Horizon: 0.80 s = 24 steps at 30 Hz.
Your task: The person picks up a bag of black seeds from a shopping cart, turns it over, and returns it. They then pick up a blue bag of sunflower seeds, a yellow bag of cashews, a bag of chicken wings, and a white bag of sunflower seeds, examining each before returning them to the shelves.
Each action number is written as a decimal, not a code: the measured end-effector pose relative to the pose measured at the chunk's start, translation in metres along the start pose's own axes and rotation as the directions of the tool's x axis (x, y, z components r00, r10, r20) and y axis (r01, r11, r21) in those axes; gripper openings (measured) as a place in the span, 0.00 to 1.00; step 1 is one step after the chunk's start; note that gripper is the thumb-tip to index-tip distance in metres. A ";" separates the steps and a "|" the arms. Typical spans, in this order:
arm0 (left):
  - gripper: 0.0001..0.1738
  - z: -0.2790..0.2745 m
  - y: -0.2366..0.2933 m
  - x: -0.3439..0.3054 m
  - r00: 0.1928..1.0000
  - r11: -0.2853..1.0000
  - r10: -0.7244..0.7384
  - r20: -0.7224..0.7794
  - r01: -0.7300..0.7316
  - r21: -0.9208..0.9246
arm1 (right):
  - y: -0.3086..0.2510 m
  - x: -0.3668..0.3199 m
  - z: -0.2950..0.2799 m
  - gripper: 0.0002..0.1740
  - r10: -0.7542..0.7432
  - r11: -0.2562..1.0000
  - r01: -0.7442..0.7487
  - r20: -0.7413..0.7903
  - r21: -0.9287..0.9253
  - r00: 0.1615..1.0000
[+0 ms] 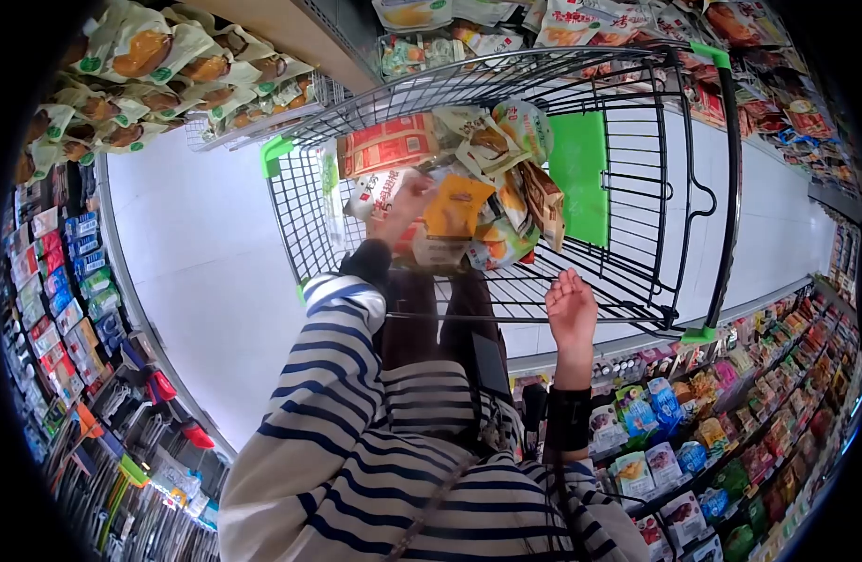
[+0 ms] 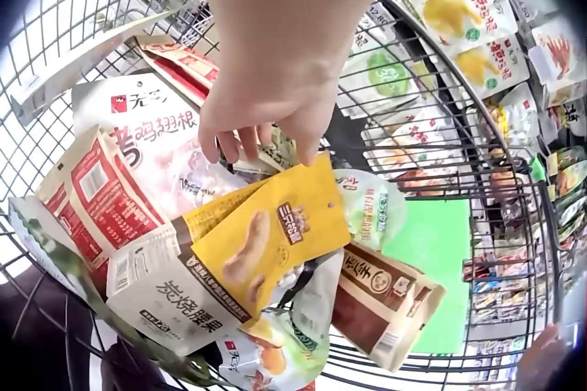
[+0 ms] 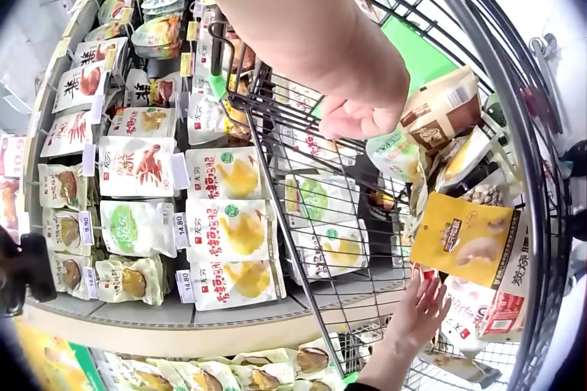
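Observation:
My left hand (image 1: pixel 405 208) reaches down into a wire shopping cart, over a heap of snack bags. In the left wrist view its loose fingers hang beside a yellow and white snack bag (image 2: pixel 275 244), close over a white bag with red lettering (image 2: pixel 138 116). Nothing shows gripped in it. My right hand (image 1: pixel 572 304) is near the cart's near rim, palm up with relaxed, slightly bent fingers and nothing in it. A brown and cream bag (image 1: pixel 546 201) lies in the heap, nearer to this hand. A red packet (image 1: pixel 389 145) lies at the far side.
Black wire walls of the cart (image 1: pixel 670 178) surround the bags, with a green panel (image 1: pixel 579 178) inside. Shelves of packaged snacks (image 3: pixel 229 226) stand beyond the cart, and more racks (image 1: pixel 684 440) stand on the right. White floor (image 1: pixel 192 253) shows at left.

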<state>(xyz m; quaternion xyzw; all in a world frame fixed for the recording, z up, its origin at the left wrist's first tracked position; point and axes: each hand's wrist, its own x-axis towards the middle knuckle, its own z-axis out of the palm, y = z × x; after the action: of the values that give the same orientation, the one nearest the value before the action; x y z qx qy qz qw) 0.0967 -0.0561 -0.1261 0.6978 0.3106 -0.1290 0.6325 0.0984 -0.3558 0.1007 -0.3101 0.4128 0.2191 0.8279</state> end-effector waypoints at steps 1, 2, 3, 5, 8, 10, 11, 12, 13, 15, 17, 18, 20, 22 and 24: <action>0.25 0.003 -0.003 0.002 1.000 0.994 -0.013 0.000 0.013 0.105 | -0.002 0.000 -0.002 0.09 0.008 1.000 -0.008 -0.003 0.002 1.000; 0.25 0.006 -0.005 0.004 1.000 0.977 -0.024 0.000 0.023 0.210 | -0.004 0.000 -0.003 0.09 0.015 1.000 -0.015 -0.004 0.004 1.000; 0.26 0.009 -0.005 0.006 1.000 0.974 -0.022 0.013 0.018 0.224 | -0.006 0.000 -0.004 0.09 0.020 1.000 -0.020 -0.003 0.008 1.000; 0.26 0.013 -0.006 0.007 0.998 0.957 -0.031 0.049 0.016 0.290 | -0.010 -0.001 -0.007 0.09 0.024 1.000 -0.024 -0.003 0.000 1.000; 0.25 0.017 0.017 -0.003 0.991 0.901 -0.065 0.117 0.008 0.433 | -0.017 -0.005 -0.009 0.10 0.013 1.000 -0.014 -0.021 -0.011 1.000; 0.23 0.023 0.008 -0.005 0.990 0.916 0.045 0.130 -0.093 0.390 | -0.021 -0.005 -0.011 0.10 0.009 1.000 -0.009 -0.020 -0.017 1.000; 0.22 0.029 -0.020 -0.001 0.979 0.936 0.171 0.107 -0.196 0.294 | -0.023 -0.003 -0.014 0.11 0.010 1.000 -0.010 -0.009 -0.018 1.000; 0.21 0.032 -0.033 0.002 0.953 0.932 0.293 0.072 -0.302 0.199 | -0.025 -0.002 -0.015 0.11 0.011 1.000 -0.011 0.004 -0.018 1.000; 0.20 0.028 -0.007 -0.011 0.954 0.918 0.290 0.076 -0.299 0.260 | -0.027 -0.001 -0.014 0.11 0.007 1.000 -0.007 0.004 -0.014 1.000; 0.17 0.018 0.044 -0.047 0.956 0.880 0.283 0.074 -0.289 0.376 | -0.033 0.000 -0.007 0.11 0.000 1.000 0.000 0.010 -0.014 1.000; 0.17 0.011 0.063 -0.062 0.967 0.853 0.243 0.078 -0.252 0.457 | -0.038 0.002 0.003 0.12 -0.006 1.000 0.007 0.055 -0.022 0.998; 0.17 0.007 0.072 -0.067 0.971 0.837 0.225 0.076 -0.233 0.496 | -0.041 0.003 0.008 0.12 -0.009 1.000 0.011 0.080 -0.027 0.997; 0.16 -0.001 0.103 -0.082 0.956 0.786 0.281 0.080 -0.278 0.553 | -0.048 0.005 0.019 0.11 -0.029 0.999 0.035 0.152 -0.039 0.988; 0.16 -0.016 0.165 -0.110 0.945 0.772 0.305 0.119 -0.319 0.551 | -0.054 0.006 0.034 0.11 -0.065 0.992 0.083 0.184 -0.092 0.981; 0.16 -0.026 0.208 -0.133 0.878 0.762 0.473 0.073 -0.449 0.466 | -0.058 0.003 0.051 0.15 -0.125 0.931 0.222 0.319 -0.289 0.939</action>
<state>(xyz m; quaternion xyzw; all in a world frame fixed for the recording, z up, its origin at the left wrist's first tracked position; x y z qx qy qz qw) 0.1124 -0.0686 0.1216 0.8872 0.1042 -0.0237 0.4489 0.1637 -0.3620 0.1417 -0.4398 0.2140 0.2521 0.8350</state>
